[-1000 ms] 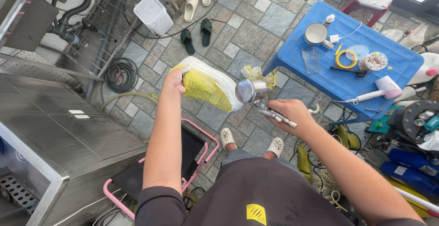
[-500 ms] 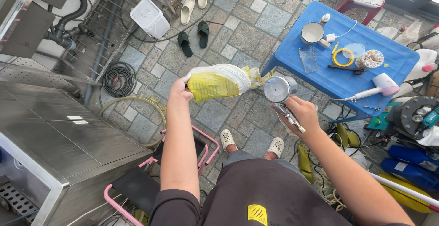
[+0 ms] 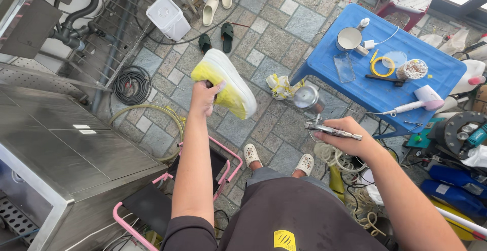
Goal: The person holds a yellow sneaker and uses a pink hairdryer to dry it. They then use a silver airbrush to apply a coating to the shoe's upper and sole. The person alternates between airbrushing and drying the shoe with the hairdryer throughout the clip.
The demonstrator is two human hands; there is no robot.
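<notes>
My left hand point(image 3: 204, 97) grips a shoe point(image 3: 225, 83) held out in front of me; it is white along the sole and yellow on the upper, sole turned up and right. My right hand point(image 3: 346, 138) holds a metal spray gun point(image 3: 317, 114) with a round silver cup on top, its nozzle pointing left toward the shoe, a short gap between them. Both arms are raised above my lap and my feet in white clogs.
A blue plastic table point(image 3: 385, 63) at right carries a mug, a yellow ring, a cup of sticks and a white hand tool. A steel counter point(image 3: 66, 149) stands at left, a pink-framed stool point(image 3: 167, 200) below, a coiled hose point(image 3: 131, 84), sandals and a white tub point(image 3: 169, 17) on the paving.
My left hand has turned the shoe from lying sideways to tilted sole-up and drawn it left. The spray gun has dropped slightly and moved away from the shoe.
</notes>
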